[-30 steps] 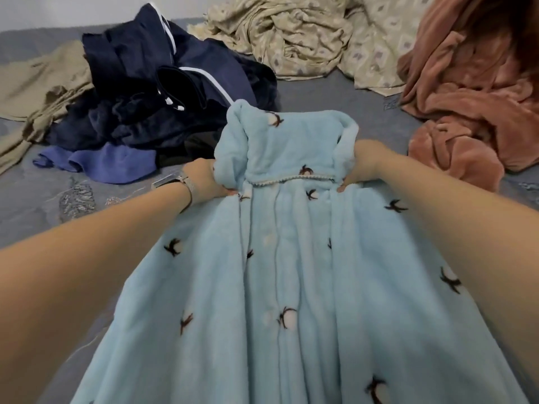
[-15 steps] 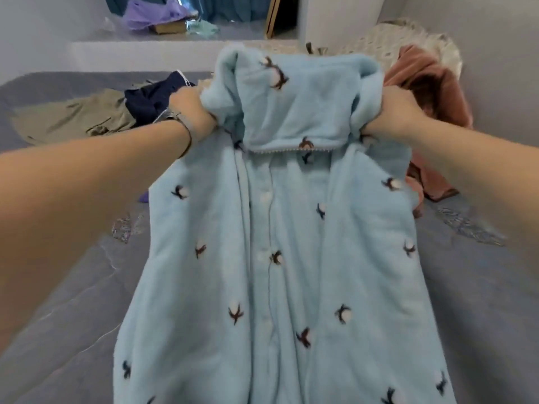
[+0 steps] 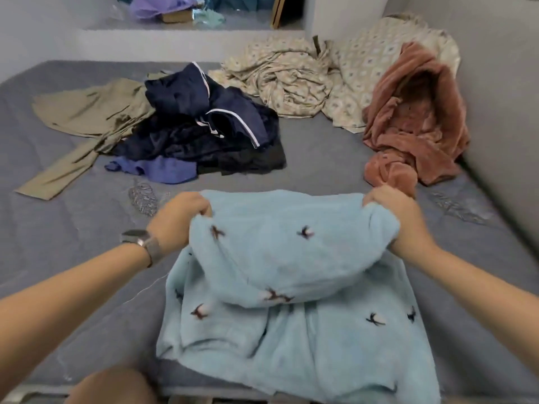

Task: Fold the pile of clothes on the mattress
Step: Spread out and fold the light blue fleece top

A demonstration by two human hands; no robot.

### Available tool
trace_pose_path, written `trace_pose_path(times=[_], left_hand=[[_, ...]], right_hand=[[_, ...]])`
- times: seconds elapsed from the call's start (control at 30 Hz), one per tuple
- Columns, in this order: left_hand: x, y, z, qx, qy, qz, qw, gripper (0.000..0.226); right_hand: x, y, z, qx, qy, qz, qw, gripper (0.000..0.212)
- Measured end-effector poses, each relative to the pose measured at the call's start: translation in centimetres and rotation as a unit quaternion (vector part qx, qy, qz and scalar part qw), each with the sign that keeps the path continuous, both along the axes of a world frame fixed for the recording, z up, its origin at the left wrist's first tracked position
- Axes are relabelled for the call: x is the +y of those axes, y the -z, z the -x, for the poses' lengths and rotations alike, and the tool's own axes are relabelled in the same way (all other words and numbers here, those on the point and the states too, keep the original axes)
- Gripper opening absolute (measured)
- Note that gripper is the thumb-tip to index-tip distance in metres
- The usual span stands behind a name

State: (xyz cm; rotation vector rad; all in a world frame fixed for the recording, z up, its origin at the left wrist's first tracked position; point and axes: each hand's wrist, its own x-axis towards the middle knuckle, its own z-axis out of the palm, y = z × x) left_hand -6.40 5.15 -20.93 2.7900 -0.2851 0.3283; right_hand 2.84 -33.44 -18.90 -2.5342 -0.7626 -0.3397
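I see left hand (image 3: 178, 218) and right hand (image 3: 392, 212) pinching blue fleece robe (image 3: 291, 258) corners; soft, light (floppy), best held at edges.

Bare forearms, no sleeves; a dark watch (image 3: 137, 237) with grey mesh strap on the left wrist

2 hands (image 3: 180, 220), 1 blue robe (image 3: 291, 287), 1 watch (image 3: 143, 243).
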Motion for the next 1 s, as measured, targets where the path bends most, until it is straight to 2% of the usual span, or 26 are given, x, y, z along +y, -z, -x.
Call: trace_pose_path(times=[0.07, 0.1, 0.17, 0.3, 0.37, 0.43, 0.5, 0.57, 0.6, 0.7, 0.73, 0.8, 0.83, 0.87, 0.93, 1.0], left_hand=[[-0.5, 1.3, 2.4, 0.007, 0.001, -0.021, 1.000, 0.046], [-0.8, 2.0, 3.6, 0.020, 0.004, -0.008, 1.000, 0.039], [-1.8, 2.5, 6.2, 0.082, -0.003, 0.048, 0.995, 0.008], [-2.2, 3.4, 10.2, 0.161, -0.042, 0.133, 0.977, 0.017], [-3.0, 3.8, 12.7, 0.170, -0.053, 0.126, 0.976, 0.044], [-5.2, 3.7, 15.1, 0.154, -0.126, 0.154, 0.968, 0.055], [-8.0, 3.8, 17.5, 0.145, -0.225, 0.280, 0.922, 0.063], [-10.5, 4.2, 18.9, 0.174, -0.277, 0.415, 0.849, 0.077], [-11.3, 4.6, 19.0, 0.184, -0.287, 0.453, 0.824, 0.082], [-12.5, 4.9, 18.4, 0.181, -0.308, 0.539, 0.763, 0.084], [-12.6, 4.7, 18.1, 0.180, -0.315, 0.570, 0.738, 0.078], [-12.2, 4.4, 17.8, 0.190, -0.301, 0.629, 0.691, 0.048], [-12.0, 4.3, 17.8, 0.194, -0.292, 0.653, 0.671, 0.035], [-11.7, 4.2, 17.8, 0.198, -0.292, 0.669, 0.654, 0.029], [-11.2, 4.3, 17.8, 0.203, -0.293, 0.685, 0.635, 0.033], [-11.2, 4.6, 17.7, 0.205, -0.290, 0.674, 0.648, 0.031]], right_hand=[[-1.4, 1.7, 3.1, 0.008, -0.020, 0.005, 1.000, 0.016], [-2.0, 2.6, 4.7, 0.014, -0.026, 0.022, 0.999, 0.015], [-3.2, 3.7, 7.5, 0.030, -0.029, 0.068, 0.997, 0.012], [-5.6, 5.6, 11.3, 0.040, -0.056, 0.150, 0.986, 0.019], [-6.3, 6.1, 13.3, 0.083, -0.043, 0.169, 0.981, 0.029], [-6.6, 7.0, 15.3, 0.139, 0.028, 0.166, 0.976, 0.048], [-5.9, 8.0, 17.9, 0.205, 0.126, 0.099, 0.966, 0.066], [-4.6, 8.4, 20.1, 0.222, 0.193, -0.052, 0.954, 0.079], [-4.0, 8.5, 20.8, 0.224, 0.211, -0.130, 0.942, 0.083], [-2.7, 7.5, 21.3, 0.274, 0.233, -0.321, 0.876, 0.071], [-2.5, 7.1, 21.3, 0.310, 0.239, -0.380, 0.838, 0.064], [-2.6, 6.2, 21.1, 0.382, 0.247, -0.504, 0.734, 0.053], [-2.6, 5.8, 21.1, 0.410, 0.246, -0.555, 0.681, 0.048], [-2.7, 5.8, 20.9, 0.431, 0.244, -0.585, 0.642, 0.039], [-2.6, 5.7, 20.7, 0.457, 0.234, -0.604, 0.610, 0.029], [-2.0, 6.1, 20.6, 0.465, 0.237, -0.594, 0.612, 0.047]])
